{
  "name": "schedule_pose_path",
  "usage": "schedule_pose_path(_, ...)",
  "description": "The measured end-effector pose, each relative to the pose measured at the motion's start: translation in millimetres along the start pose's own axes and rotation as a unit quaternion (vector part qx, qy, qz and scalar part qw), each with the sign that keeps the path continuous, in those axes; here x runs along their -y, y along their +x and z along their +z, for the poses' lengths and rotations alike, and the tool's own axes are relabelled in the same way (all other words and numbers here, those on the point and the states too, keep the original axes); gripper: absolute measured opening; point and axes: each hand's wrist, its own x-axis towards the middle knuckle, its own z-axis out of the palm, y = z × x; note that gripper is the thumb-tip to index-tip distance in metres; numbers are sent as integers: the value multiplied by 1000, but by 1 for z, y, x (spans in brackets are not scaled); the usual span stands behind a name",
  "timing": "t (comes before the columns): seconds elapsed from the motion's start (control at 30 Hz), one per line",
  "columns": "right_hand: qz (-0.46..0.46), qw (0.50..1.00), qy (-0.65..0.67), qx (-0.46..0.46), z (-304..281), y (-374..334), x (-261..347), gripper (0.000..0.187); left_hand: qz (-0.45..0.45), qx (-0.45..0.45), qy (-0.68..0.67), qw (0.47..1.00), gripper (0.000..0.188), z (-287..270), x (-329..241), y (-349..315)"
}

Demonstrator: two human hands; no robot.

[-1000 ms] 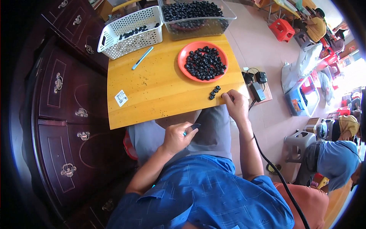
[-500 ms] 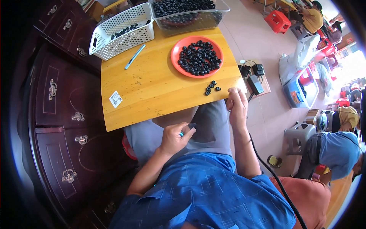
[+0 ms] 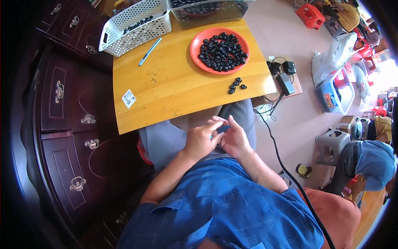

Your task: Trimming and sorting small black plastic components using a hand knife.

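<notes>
Over my lap, just off the table's near edge, my two hands meet. My left hand [image 3: 200,140] is closed around a small teal-handled tool [image 3: 224,129] whose dark, flat tip points toward the right hand. My right hand [image 3: 238,143] faces it with thumb and fingers bent around that tip; whatever they pinch is hidden. Several small black ring-shaped parts [image 3: 234,85] lie loose on the wooden table [image 3: 174,87] near its right front corner. Behind them a red-orange plate [image 3: 195,52] carries a heap of similar black parts [image 3: 222,52].
A white perforated basket [image 3: 137,39] with some black parts and a clear bin [image 3: 211,17] full of them stand at the back. A pen [image 3: 150,52] and a white label [image 3: 129,98] lie at left. Dark drawers [image 3: 62,99] flank the table; a black cable [image 3: 282,159] runs at right.
My right hand has come from the table's right front corner down to my left hand. The left hand has moved slightly right and up. The view has shifted a little.
</notes>
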Motion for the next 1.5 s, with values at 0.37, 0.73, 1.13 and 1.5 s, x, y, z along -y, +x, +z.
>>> schedule_pose_path(0.37,27,999,-30,5,11,-5,-3,46,-28,-4,33,999,27,-6,-4,0)
schedule_pose_path(0.73,70,995,-62,33,-4,-1,3,18,-32,-11,9,999,27,-21,-2,5)
schedule_pose_path(1.13,56,995,-21,81,7,-3,1,22,0,-60,-92,994,27,-25,-5,8)
schedule_pose_path(1.5,97,988,74,99,10,-6,-3,20,63,-95,-83,990,28,-20,-6,6)
